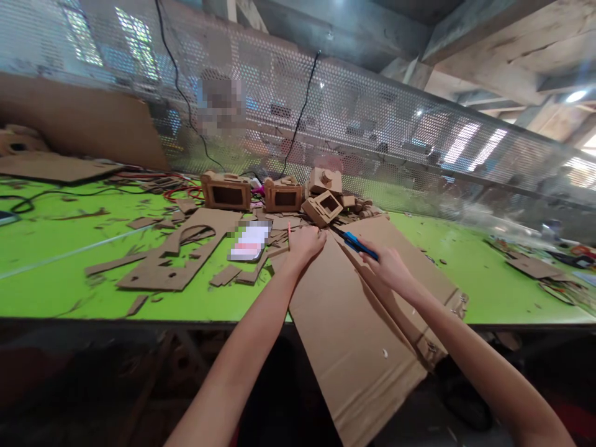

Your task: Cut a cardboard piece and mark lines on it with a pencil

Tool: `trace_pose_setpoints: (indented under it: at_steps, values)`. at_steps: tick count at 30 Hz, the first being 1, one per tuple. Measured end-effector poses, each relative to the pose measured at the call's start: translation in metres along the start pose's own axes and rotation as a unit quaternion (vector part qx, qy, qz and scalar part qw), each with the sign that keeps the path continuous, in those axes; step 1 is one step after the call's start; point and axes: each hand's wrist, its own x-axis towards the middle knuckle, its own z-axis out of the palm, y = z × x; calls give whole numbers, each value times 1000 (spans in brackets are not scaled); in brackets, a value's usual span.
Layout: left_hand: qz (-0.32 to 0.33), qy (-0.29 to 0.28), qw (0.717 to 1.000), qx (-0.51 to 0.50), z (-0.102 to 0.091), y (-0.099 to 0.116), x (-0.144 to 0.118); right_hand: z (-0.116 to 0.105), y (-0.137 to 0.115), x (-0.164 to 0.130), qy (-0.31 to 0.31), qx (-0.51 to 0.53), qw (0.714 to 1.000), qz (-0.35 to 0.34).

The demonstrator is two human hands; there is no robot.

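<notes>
My right hand is wrapped around a blue utility knife, whose dark tip points to the far left at the top of the cardboard. A long brown cardboard sheet slopes from the table down past its front edge, with a second cardboard panel alongside it on the right. My left hand is closed at the sheet's far end, fingers curled onto it. Beside that hand's knuckles a thin pink stick pokes up; whether the hand grips it is unclear.
Cardboard camera-shaped models stand along the back, before a perforated metal screen. A phone lies left of my hands among scraps and a cut-out cardboard piece. Black cables hang behind the green table.
</notes>
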Motion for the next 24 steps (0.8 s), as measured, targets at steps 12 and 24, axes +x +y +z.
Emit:
trace_pose_setpoints:
  at_steps: [12,24]
  values:
    - [2,-4,1000,7,0,0,-1,6,-21,18,-41,-89,995,7]
    - [-16,-63,998,20,19,1,4,8,-12,-17,-141,-146,978,37]
